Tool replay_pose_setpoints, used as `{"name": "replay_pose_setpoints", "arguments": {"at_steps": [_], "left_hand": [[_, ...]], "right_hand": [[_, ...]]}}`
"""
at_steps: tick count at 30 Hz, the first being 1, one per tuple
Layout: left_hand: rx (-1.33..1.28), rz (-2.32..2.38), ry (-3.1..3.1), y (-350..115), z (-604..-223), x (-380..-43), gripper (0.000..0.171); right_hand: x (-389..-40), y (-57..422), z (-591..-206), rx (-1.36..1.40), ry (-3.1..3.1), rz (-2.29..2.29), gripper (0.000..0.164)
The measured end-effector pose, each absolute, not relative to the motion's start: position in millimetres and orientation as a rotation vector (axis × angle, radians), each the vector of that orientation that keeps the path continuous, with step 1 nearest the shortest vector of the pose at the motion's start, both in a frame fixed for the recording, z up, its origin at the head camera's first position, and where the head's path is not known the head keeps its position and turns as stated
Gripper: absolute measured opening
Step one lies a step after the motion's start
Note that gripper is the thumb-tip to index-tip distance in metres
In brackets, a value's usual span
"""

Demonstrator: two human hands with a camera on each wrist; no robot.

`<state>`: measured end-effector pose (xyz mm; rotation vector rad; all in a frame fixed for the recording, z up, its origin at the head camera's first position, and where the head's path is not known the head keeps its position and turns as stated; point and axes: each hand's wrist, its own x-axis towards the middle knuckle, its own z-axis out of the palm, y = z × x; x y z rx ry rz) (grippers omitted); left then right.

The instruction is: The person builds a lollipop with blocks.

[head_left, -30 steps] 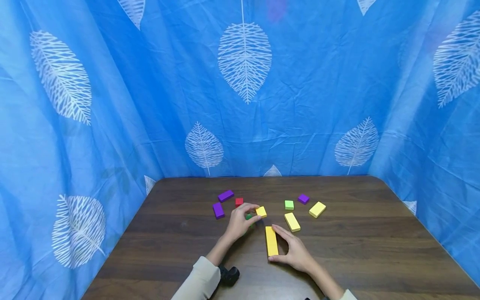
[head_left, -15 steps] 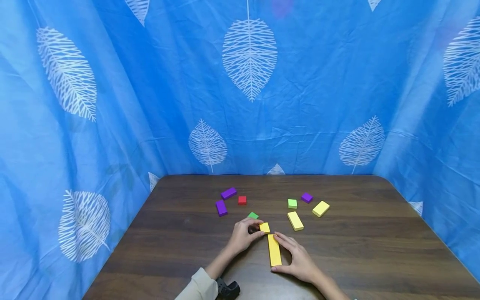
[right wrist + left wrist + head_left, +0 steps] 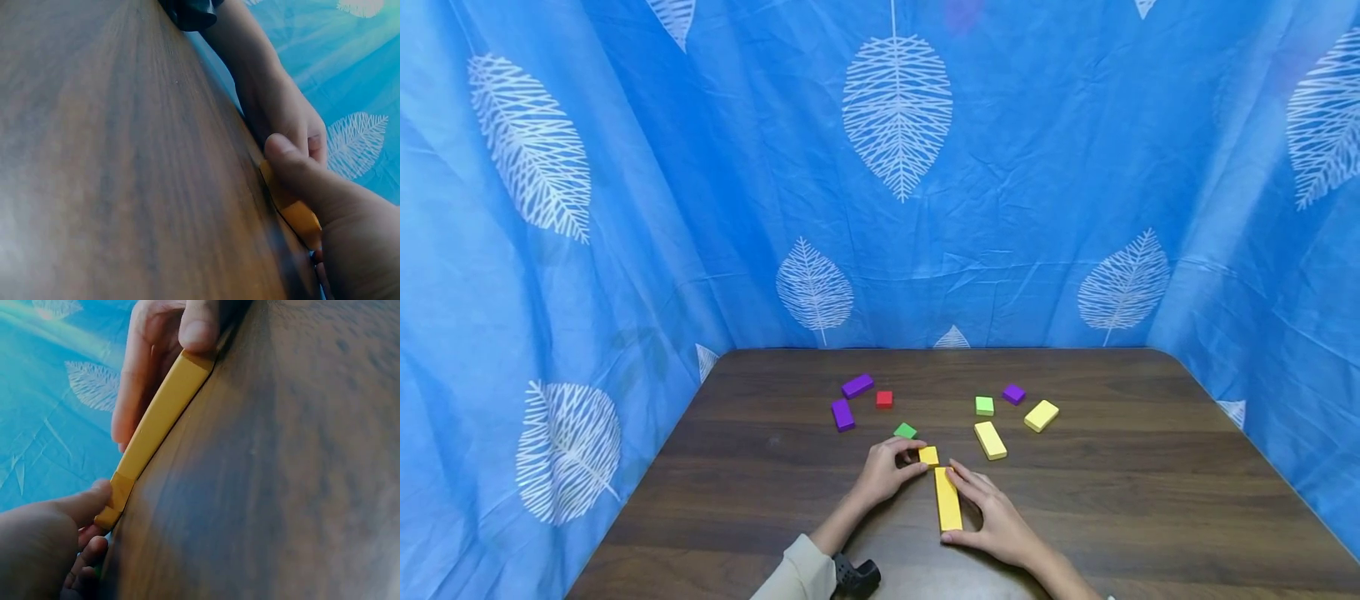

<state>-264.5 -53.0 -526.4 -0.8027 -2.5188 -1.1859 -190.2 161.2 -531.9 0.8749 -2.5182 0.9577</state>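
Observation:
My left hand (image 3: 883,477) pinches a small orange-yellow block (image 3: 928,456) between thumb and fingers. Just nearer to me lies a long orange-yellow block (image 3: 948,500), flat on the table and pointing away from me. My right hand (image 3: 1000,521) grips it lengthwise, thumb at the near end and fingers by the far end. In the left wrist view the small block (image 3: 111,515) sits right at the end of the long block (image 3: 164,415), almost in line with it. The right thumb (image 3: 284,150) covers part of the long block in the right wrist view.
Beyond the left hand lie a green block (image 3: 906,431), a red block (image 3: 884,400) and two purple blocks (image 3: 843,415). Farther right are two pale yellow blocks (image 3: 990,441), a light green block (image 3: 984,406) and another purple block (image 3: 1014,394). A blue curtain (image 3: 1000,167) surrounds the wooden table (image 3: 1150,500).
My left hand has brought the small block nearer to me, up to the far end of the long block. The right hand keeps its grip. Over the last half second hardly anything moves.

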Motion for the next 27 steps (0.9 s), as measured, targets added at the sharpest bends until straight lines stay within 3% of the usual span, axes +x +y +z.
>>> {"name": "replay_pose_setpoints", "arguments": {"at_steps": [17, 27], "left_hand": [[-0.726, -1.143, -2.544, -47, -525, -263, 0.023], [-0.745, -1.114, -2.549, -40, -526, -263, 0.023]], "right_hand": [[-178, 163, -534, 0.900, -2.381, 0.930, 0.054], [-179, 160, -536, 0.891, -2.350, 0.908, 0.053]]}}
